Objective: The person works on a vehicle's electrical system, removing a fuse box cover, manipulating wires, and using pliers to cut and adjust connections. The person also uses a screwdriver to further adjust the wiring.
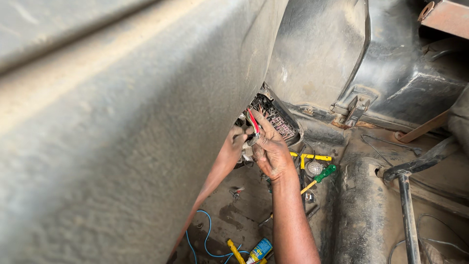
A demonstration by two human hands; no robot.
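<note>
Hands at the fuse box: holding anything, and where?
Right hand pinches the red wire near its lower end, by the black fuse box. Left hand is mostly hidden; its grip cannot be told.

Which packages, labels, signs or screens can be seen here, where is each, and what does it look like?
Small tube or bottle: lies on the dusty floor at the bottom edge, beside the right forearm; rounded, with a blue and yellow printed label and a light cap end.
No signs or screens are in view.
</note>
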